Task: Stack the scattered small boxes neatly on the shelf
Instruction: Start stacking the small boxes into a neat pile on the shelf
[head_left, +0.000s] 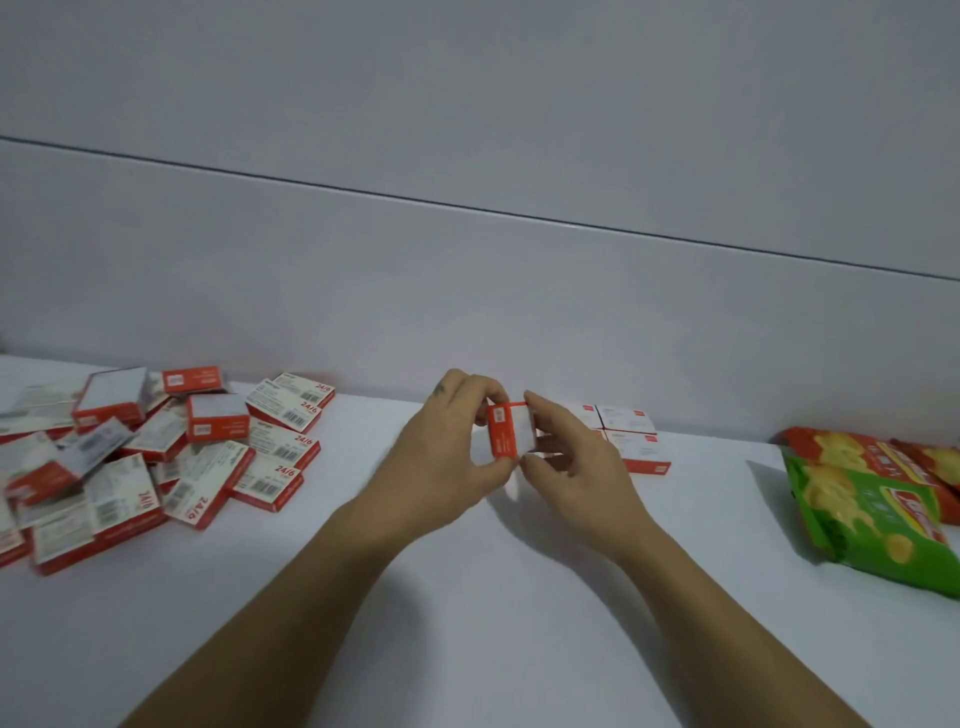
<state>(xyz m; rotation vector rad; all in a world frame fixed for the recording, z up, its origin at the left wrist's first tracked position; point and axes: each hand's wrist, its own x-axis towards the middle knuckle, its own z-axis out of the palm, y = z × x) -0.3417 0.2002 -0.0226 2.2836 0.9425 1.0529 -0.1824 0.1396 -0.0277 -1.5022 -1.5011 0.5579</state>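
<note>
Small red-and-white cardboard box (508, 430) stood on end, long axis near upright, just above the white shelf (467, 597), pinched in a two-handed grip: left hand (447, 447) curled round its red side, right hand (576, 462) on its white face. The tidy block of matching boxes (631, 441) lay just beyond, rightward, partly behind the nearer right hand. Loose matching boxes (156, 452) sprawled well apart at left, green and orange snack bags (872, 504) far right, a pale grey wall (467, 156) behind.

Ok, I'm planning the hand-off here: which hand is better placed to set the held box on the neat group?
Right, probably. The right hand pinches the box, and the neat group lies just behind it; the left hand is on the far side, nearer the scattered pile.
</note>
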